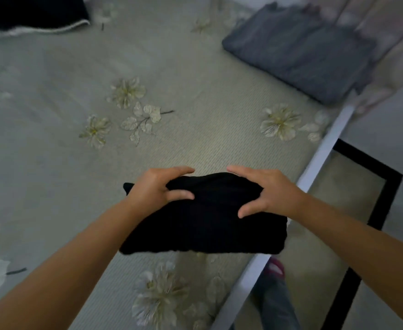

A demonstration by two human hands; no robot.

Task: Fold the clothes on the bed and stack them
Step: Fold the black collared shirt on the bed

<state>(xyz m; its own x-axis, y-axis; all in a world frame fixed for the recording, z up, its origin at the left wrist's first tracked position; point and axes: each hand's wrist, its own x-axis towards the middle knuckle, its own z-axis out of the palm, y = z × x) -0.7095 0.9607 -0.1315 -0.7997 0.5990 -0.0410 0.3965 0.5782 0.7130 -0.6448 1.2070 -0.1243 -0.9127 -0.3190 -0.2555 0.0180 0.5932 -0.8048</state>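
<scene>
The left hand [158, 186] and right hand [264, 190] are each pinching the far edge of a folded black garment [205, 222], thumbs on top. The garment is hanging above the bed [195, 129] near its right edge. A folded grey garment [298, 55] is lying at the far right.

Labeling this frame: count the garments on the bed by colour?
Black: 2, the folded black garment gripped by the left hand and right hand, and the dark garment with white trim at far left.
Grey: 1, the folded grey garment.
Total: 3
</scene>
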